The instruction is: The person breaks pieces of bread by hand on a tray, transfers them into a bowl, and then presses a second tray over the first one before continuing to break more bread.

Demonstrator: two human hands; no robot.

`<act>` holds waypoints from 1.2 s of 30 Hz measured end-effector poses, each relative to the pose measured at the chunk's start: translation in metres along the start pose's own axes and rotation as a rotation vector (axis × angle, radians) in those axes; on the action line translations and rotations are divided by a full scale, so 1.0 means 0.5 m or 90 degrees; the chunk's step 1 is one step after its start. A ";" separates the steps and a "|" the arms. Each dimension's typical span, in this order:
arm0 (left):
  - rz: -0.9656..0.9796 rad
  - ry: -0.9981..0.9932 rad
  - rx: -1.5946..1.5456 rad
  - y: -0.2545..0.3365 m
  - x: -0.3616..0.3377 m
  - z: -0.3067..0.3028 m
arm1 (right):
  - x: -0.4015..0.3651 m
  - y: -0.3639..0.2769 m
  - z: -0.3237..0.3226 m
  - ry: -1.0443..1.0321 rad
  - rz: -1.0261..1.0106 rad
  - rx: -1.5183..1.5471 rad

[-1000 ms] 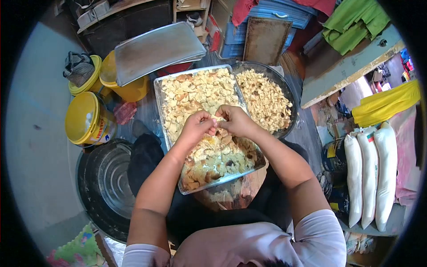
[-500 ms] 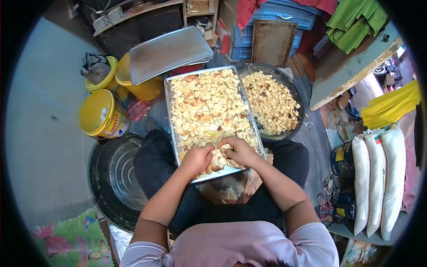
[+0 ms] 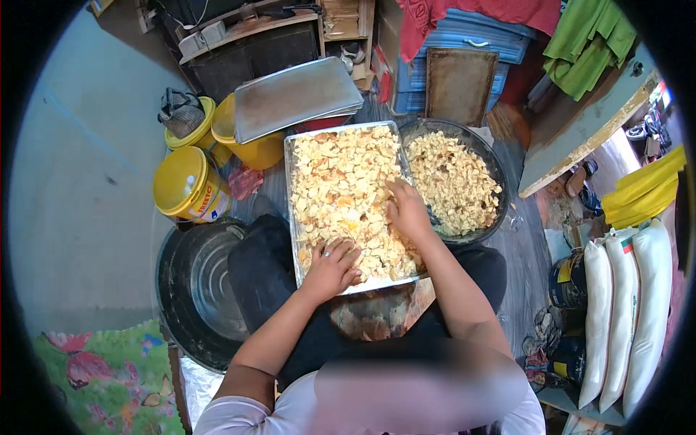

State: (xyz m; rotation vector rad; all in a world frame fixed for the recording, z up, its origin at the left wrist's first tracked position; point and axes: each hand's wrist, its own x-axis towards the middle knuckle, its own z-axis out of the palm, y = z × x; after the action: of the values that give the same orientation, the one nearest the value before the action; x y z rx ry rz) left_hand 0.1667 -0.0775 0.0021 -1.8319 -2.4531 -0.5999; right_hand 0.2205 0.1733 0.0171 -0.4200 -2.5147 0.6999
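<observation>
Hands, pair, both bare, both laid palm down on pieces of pale yellow and brown, in a shallow metal tray.

Left hand: open, fingers parted and reaching up and across the pieces, near the tray's lower left corner. Thumb side toward the tray's near edge. Ring on one finger. Wrist over the near rim; forearm slanting in from below, elbow bent outward.

Right hand: open, fingers loosely bent, pointing up and to the left, set farther up the tray along its right side. Wrist over the right rim; forearm long and slanting from the lower right. Whether anything lies beneath either palm cannot be told.

Tray: between the knees, tilted slightly in view, pieces covering nearly all of it, a bare strip along the near edge.

Basin: dark, round, just beside the tray on the right, holding more pieces.

Tub: black, wide, left of the left leg.

Bucket: yellow, lidded, beyond the tub.
</observation>
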 end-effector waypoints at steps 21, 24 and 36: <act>-0.135 -0.023 0.003 -0.266 0.227 -0.061 | 0.190 0.194 0.071 0.067 0.253 0.163; -0.157 -0.051 0.034 -0.267 0.254 -0.043 | 0.202 0.173 0.064 0.061 0.259 0.091; -0.168 0.007 -0.015 -0.275 0.264 -0.033 | 0.169 0.124 0.023 0.089 0.282 0.318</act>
State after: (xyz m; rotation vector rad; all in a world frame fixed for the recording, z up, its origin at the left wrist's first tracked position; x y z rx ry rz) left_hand -0.0054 0.0060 0.0098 -1.5173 -2.7138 -0.6493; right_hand 0.1538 0.2543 0.0060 -0.8126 -2.0289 1.3699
